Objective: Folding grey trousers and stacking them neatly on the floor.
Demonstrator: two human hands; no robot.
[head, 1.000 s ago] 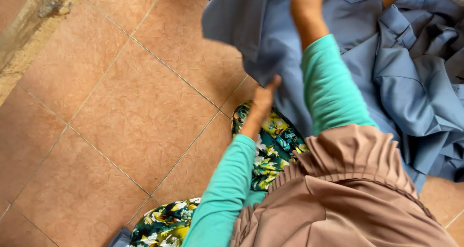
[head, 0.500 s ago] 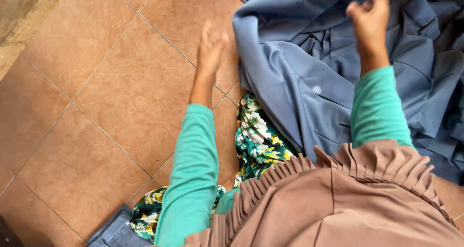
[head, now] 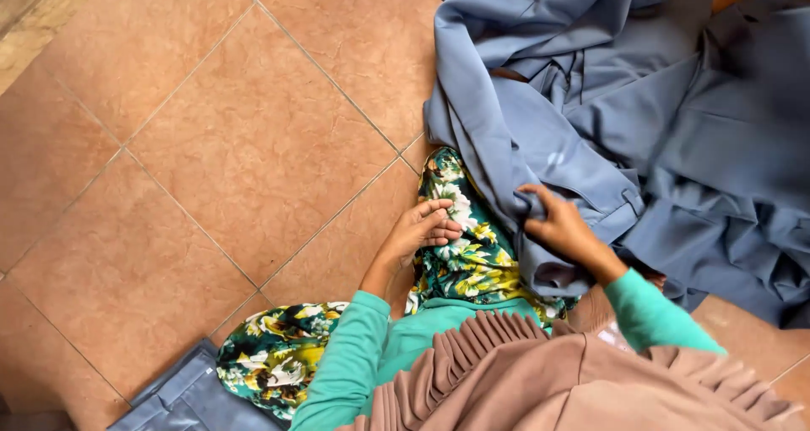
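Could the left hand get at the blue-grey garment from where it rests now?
Probably yes. The left hand rests on the floral fabric, right beside the blue-grey garment, whose near edge the right hand already grips. Nothing lies between them.

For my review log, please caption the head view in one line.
Right hand grips crumpled blue-grey fabric garment while left hand rests on green floral cloth above terracotta floor tiles.

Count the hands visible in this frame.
2. The left hand rests on the floral cloth by the knee; the right hand grips a fold of the blue-grey garment. No other person's hands show.
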